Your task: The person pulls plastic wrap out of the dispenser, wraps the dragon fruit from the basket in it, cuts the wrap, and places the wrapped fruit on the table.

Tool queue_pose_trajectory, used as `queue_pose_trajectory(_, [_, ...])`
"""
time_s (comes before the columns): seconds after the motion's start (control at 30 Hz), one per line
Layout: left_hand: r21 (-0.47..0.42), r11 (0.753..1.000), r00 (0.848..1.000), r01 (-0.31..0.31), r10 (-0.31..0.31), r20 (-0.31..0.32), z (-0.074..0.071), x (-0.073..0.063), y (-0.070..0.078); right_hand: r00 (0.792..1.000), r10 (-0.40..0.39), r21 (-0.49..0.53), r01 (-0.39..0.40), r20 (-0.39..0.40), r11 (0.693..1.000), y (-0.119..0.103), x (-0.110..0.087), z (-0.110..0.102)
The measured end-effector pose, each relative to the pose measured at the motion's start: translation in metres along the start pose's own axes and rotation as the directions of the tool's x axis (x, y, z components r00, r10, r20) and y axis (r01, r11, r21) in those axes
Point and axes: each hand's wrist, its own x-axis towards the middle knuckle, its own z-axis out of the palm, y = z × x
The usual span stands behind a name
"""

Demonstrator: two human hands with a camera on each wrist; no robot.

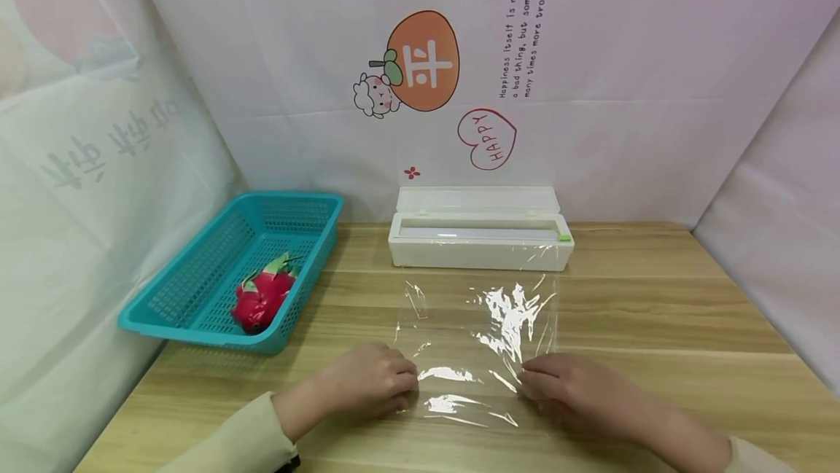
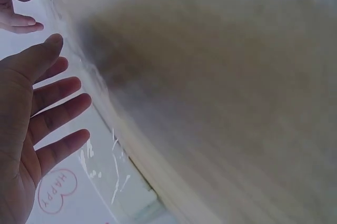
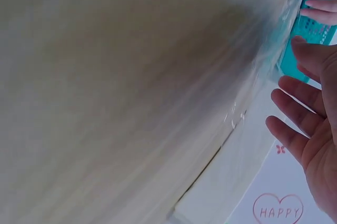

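A sheet of clear plastic wrap (image 1: 472, 345) stretches over the wooden table from a white wrap dispenser box (image 1: 479, 254), whose lid stands up at the back. At the sheet's left edge is my left hand (image 1: 370, 383); its fingers look spread and gently bent in the left wrist view, fingertips close by the film. My right hand (image 1: 574, 391) is at the opposite edge, its fingers (image 3: 295, 103) relaxed and apart, thumb away from them. Neither hand has its fingers curled round the film. Bright reflections and wrinkles run across the sheet.
On the left stands a teal plastic basket (image 1: 289, 195) with a red dragon fruit (image 1: 262, 302) inside. A green slider (image 1: 564, 237) sits at the box's right end. White printed cloth (image 1: 623, 145) rises behind and at both sides of the table.
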Motion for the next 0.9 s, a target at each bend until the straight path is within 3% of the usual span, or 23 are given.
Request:
queue_pose_trajectory(0.27, [0.003,0.999,0.998,0.032,-0.031,-0.062,-0.009,-0.005,-0.012,0.99,0.127,-0.122,-0.12,0.052,0.985,0.023,-0.005,-0.006])
queue_pose_trajectory(0.47, [0.024,0.994,0.992,0.111,-0.109,-0.064,-0.018,-0.012,-0.021,0.99,0.125,-0.178,-0.111,0.071,0.978,0.048,-0.012,-0.003])
queue_pose_trajectory(0.57, [0.057,0.99,0.987,0.126,-0.12,-0.107,-0.023,-0.015,-0.025,0.992,0.11,-0.202,-0.094,0.067,0.975,0.056,-0.016,-0.002])
queue_pose_trajectory(0.7, [0.082,0.985,0.971,0.152,-0.133,-0.199,-0.031,-0.02,-0.029,0.99,0.12,-0.202,-0.104,0.068,0.974,0.06,-0.021,-0.003])
queue_pose_trajectory(0.9, [0.097,0.969,0.934,0.228,-0.189,-0.302,-0.048,-0.031,-0.034,0.982,0.168,-0.201,-0.147,0.092,0.969,0.062,-0.024,-0.006])
